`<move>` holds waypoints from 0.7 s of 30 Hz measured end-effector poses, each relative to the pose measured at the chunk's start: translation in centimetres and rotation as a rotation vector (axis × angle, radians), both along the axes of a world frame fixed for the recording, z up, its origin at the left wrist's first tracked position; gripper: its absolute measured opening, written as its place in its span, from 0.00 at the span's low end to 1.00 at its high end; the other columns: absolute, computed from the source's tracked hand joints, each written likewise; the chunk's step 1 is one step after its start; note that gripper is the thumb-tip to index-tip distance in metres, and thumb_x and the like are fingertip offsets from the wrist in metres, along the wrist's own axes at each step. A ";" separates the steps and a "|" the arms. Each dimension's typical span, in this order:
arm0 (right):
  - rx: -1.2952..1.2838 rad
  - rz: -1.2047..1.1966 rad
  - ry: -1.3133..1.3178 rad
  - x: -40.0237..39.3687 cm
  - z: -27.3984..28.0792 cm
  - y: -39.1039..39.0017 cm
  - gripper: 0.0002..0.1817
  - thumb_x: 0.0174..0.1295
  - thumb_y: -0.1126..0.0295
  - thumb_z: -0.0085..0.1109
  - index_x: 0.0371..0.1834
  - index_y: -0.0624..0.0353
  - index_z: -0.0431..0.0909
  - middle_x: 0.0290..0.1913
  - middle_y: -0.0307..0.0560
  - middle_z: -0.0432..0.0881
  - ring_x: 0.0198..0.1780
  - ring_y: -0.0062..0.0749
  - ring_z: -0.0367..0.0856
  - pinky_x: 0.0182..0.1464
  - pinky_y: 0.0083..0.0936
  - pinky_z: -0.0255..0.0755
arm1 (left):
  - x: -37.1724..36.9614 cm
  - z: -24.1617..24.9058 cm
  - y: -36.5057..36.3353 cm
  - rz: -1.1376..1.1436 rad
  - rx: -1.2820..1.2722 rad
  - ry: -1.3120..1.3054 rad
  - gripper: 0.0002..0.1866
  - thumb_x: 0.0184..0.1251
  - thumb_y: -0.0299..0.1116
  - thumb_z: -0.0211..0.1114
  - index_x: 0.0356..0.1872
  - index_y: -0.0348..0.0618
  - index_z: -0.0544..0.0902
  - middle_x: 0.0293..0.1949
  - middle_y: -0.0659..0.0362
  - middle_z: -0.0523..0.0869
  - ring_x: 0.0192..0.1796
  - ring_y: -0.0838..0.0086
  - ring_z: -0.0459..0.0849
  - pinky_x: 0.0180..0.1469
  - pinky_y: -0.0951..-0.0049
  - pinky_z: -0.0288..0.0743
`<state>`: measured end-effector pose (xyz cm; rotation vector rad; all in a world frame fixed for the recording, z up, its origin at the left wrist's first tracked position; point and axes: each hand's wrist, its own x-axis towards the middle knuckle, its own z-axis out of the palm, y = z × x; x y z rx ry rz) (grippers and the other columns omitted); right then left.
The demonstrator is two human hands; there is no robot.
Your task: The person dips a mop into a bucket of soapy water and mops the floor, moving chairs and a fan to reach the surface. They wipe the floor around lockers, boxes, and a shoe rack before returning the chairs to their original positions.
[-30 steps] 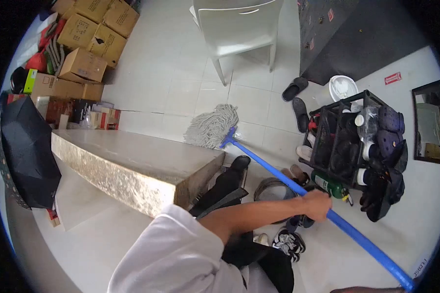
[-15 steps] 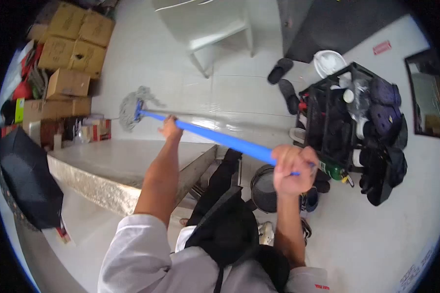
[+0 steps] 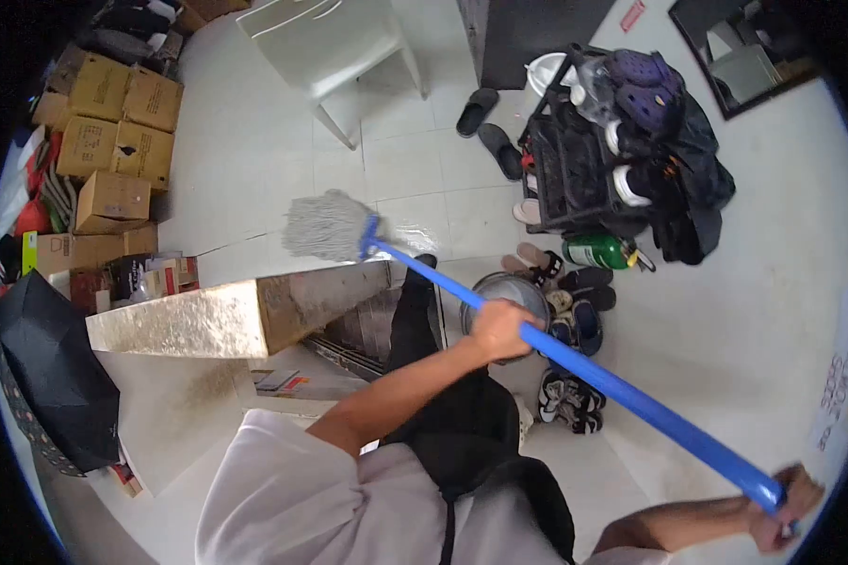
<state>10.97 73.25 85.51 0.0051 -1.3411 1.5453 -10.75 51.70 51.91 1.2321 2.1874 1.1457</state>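
Observation:
A string mop with a blue handle (image 3: 631, 400) runs diagonally across the view. Its grey string head (image 3: 328, 228) lies spread on the tiled floor. My left hand (image 3: 502, 330) is closed round the handle about midway along it. Down at the lower right, my right hand (image 3: 787, 508) grips the handle's top end. Under my left hand, partly covered by it, stands a dark round bucket (image 3: 499, 285). A wet, shiny patch shows on the floor beside the mop head.
A white chair (image 3: 334, 42) stands ahead. Rightward is a black rack (image 3: 575, 179) of shoes, with slippers (image 3: 501, 151) and a green bottle (image 3: 598, 251) beside it. Cardboard boxes (image 3: 113, 202), a worn-edged slab (image 3: 179, 320) and a black umbrella (image 3: 57, 367) are on the left.
The mop has been drawn back toward me, and its head has shifted right. My left hand came nearer my body, while my right hand swung out to the lower right. The view has turned.

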 end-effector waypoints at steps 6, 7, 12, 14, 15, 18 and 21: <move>0.207 0.239 0.231 10.8 7.1 -3.1 0.16 0.58 0.55 0.49 0.21 0.53 0.68 0.12 0.29 0.68 0.11 0.12 0.65 0.15 0.11 0.65 | 9.9 2.6 6.0 -0.288 0.169 -0.104 0.07 0.31 0.37 0.64 0.15 0.49 0.79 0.17 0.60 0.79 0.21 0.64 0.79 0.24 0.66 0.71; 0.214 0.229 0.231 11.6 6.9 -3.6 0.16 0.58 0.55 0.49 0.21 0.53 0.68 0.12 0.29 0.68 0.11 0.12 0.65 0.15 0.11 0.65 | 10.3 1.7 7.1 -0.345 0.262 -0.071 0.08 0.30 0.38 0.65 0.15 0.50 0.79 0.17 0.61 0.79 0.21 0.65 0.78 0.23 0.65 0.71; 0.208 -0.138 0.179 11.1 2.9 -6.1 0.14 0.62 0.59 0.40 0.23 0.55 0.65 0.13 0.31 0.65 0.11 0.13 0.61 0.17 0.16 0.64 | 5.9 -2.2 9.4 -0.503 0.370 0.093 0.09 0.29 0.40 0.64 0.15 0.50 0.76 0.15 0.61 0.76 0.18 0.65 0.77 0.19 0.65 0.69; 0.214 -0.246 0.188 8.2 0.3 -7.5 0.15 0.63 0.59 0.40 0.21 0.54 0.64 0.12 0.32 0.64 0.12 0.14 0.61 0.19 0.17 0.64 | 2.0 -3.9 9.2 -0.421 0.370 0.108 0.11 0.30 0.41 0.63 0.13 0.48 0.72 0.14 0.59 0.73 0.17 0.62 0.74 0.20 0.63 0.67; 0.150 -0.238 0.191 6.9 -1.1 -8.2 0.16 0.63 0.59 0.40 0.20 0.54 0.64 0.12 0.32 0.64 0.12 0.15 0.62 0.19 0.17 0.64 | -0.7 -4.6 8.9 -0.420 0.324 0.172 0.13 0.31 0.41 0.63 0.14 0.46 0.71 0.15 0.57 0.72 0.19 0.59 0.74 0.22 0.62 0.67; 0.002 -0.097 0.103 4.4 -3.8 -9.5 0.12 0.56 0.64 0.46 0.16 0.53 0.66 0.13 0.34 0.70 0.14 0.15 0.67 0.23 0.15 0.64 | -5.6 -4.8 8.0 -0.330 0.348 0.276 0.14 0.32 0.42 0.63 0.13 0.44 0.71 0.17 0.54 0.74 0.22 0.55 0.75 0.26 0.61 0.68; -0.086 -0.012 -0.010 5.5 -4.1 -9.7 0.11 0.48 0.71 0.52 0.12 0.50 0.65 0.08 0.32 0.70 0.10 0.12 0.65 0.23 0.10 0.60 | -5.7 -4.9 7.3 -0.298 0.004 0.200 0.13 0.33 0.40 0.62 0.10 0.43 0.71 0.16 0.51 0.74 0.24 0.53 0.76 0.27 0.58 0.68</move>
